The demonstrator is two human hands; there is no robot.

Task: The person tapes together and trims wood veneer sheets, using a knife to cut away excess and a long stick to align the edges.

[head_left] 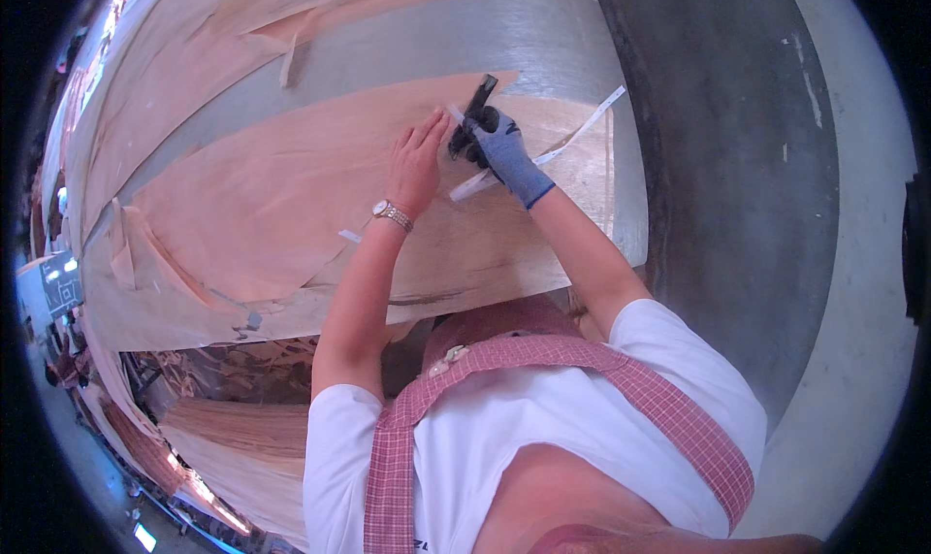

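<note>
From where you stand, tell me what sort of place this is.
Probably a veneer workshop: thin wood-coloured sheets cover much of a grey worktable, and torn scraps lie below its edge.

A thin pinkish-tan wood veneer sheet (281, 185) lies spread out, its lower-left edge ragged; a slim black hand tool (480, 95) slants over the sheet's narrowing right end, its lower part hidden by the grip; a long white tape strip (593, 117) runs aslant across paler veneer (577, 166) alongside.
</note>
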